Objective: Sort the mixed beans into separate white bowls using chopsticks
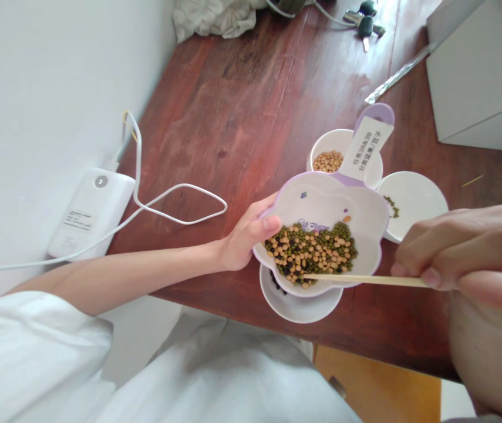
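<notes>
A white bowl with a purple rim and handle (330,200) is held at its left edge by my left hand (248,232), thumb over the rim. Mixed yellow, green and black beans (312,252) lie in its lower part. My right hand (466,252) is closed around wooden chopsticks (374,281), whose tips touch the beans; whether one stick or two shows, I cannot tell. Partly hidden behind the bowl are three white dishes: one with yellow beans (327,161), one with a few green beans (391,205), and one with black beans (278,283) near the table edge.
A white power bank (92,214) with a looping cable (184,186) lies at the left by the wall. Keys (365,23) lie at the back of the wooden table (233,106). A white box (479,82) stands at the back right, beside a shiny strip (398,76).
</notes>
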The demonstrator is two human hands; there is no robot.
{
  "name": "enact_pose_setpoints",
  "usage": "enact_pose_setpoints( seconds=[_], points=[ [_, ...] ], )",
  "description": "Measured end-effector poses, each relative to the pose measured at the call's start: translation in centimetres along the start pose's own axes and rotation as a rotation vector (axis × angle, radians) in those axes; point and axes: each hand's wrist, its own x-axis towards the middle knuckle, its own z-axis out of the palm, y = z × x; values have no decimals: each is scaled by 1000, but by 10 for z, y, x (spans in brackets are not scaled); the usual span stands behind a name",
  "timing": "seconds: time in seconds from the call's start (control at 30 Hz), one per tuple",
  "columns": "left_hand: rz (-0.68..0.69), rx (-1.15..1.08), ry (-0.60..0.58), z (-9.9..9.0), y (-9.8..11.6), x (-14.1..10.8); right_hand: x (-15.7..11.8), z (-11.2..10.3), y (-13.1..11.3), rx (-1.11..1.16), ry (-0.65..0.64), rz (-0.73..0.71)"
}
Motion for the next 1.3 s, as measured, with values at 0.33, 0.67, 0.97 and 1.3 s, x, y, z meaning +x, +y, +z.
enact_pose_setpoints(
  seconds=[0.33, 0.67, 0.97, 1.3],
  points=[
    [59, 57, -75, -2, -1, 3, 4, -1, -6, -77, -187, -26],
    [56, 21, -79, -3, -1, 2, 3, 5, -7, -107, -36, 24],
    [41, 21, -62, -3, -1, 1, 5, 7, -10, -71, -37, 55],
    [28, 22, -30, -1, -1, 1, 8, 1, 3, 40, -107, -18]
  ],
)
